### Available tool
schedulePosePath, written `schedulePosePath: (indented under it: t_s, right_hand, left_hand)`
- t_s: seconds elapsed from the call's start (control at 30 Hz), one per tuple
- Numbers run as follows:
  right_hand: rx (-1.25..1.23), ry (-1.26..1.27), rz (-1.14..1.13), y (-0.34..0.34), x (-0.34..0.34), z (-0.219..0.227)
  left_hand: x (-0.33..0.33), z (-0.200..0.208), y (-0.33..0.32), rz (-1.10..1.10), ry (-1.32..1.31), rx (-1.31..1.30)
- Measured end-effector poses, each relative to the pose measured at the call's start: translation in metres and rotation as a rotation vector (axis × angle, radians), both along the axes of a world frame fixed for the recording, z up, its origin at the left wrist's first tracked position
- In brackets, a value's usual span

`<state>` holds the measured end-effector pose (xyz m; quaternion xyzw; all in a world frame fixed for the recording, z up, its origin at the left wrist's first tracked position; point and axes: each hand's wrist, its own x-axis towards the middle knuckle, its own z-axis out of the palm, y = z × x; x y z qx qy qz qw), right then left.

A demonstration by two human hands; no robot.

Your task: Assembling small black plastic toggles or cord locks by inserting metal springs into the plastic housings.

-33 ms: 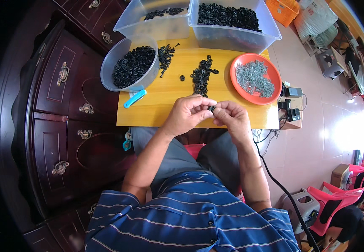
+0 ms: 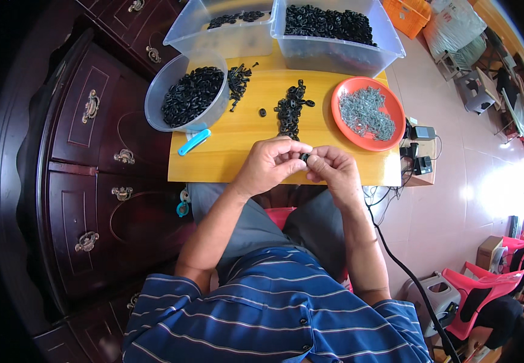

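Note:
My left hand (image 2: 269, 164) and my right hand (image 2: 336, 174) meet over the table's near edge. Between their fingertips is a small black oval plastic piece (image 2: 304, 156), pinched by the left thumb and fingers. The right thumb and forefinger press against its right side; anything else inside that pinch is hidden. Just beyond the hands lies a loose pile of similar black pieces (image 2: 290, 112), with a single piece (image 2: 262, 112) to its left. A red plate (image 2: 337, 112) of small silver metal pins or screws (image 2: 366, 113) stands at the right.
A round clear tub (image 2: 153, 109) of black pieces stands left, beside black screw-like parts (image 2: 238, 81) and a light-blue-handled cutter (image 2: 194, 142). Two clear bins (image 2: 340, 57) line the far edge. Dark wooden drawers (image 2: 74, 199) flank my left; a black cable (image 2: 404, 266) runs at right.

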<state>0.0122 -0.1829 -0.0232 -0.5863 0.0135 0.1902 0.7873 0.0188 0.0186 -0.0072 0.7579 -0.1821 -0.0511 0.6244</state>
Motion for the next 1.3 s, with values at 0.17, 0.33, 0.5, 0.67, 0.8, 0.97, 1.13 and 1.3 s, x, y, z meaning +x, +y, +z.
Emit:
schedulePosePath:
  t_s: [0.17, 0.33, 0.5, 0.67, 0.8, 0.97, 1.13, 1.3]
  right_hand:
    - [0.007, 0.052, 0.041, -0.003, 0.001, -0.001]
    - [0.142, 0.094, -0.017, 0.005, -0.001, -0.003]
    - [0.175, 0.099, -0.047, 0.004, -0.001, -0.008]
    - [0.235, 0.126, -0.063, 0.000, 0.000, -0.012]
    - [0.237, 0.120, -0.052, 0.000, -0.001, -0.007]
    - [0.271, 0.115, -0.081, 0.001, -0.002, -0.011]
    - [0.259, 0.100, -0.107, 0.006, -0.003, -0.011]
    - [0.155, -0.004, -0.147, 0.012, -0.006, -0.008]
  left_hand:
    - [0.000, 0.006, -0.002, -0.016, -0.038, 0.100]
    - [-0.010, 0.015, -0.023, 0.182, -0.352, 0.274]
    - [-0.008, 0.001, -0.026, 0.323, -0.665, 0.433]
    - [-0.010, 0.004, -0.029, 0.277, -0.583, 0.351]
    - [-0.010, 0.009, -0.030, 0.262, -0.582, 0.338]
    - [-0.009, 0.011, -0.031, 0.258, -0.573, 0.334]
    - [-0.007, 0.010, -0.030, 0.257, -0.553, 0.320]
    - [-0.003, 0.004, -0.026, 0.268, -0.645, 0.270]
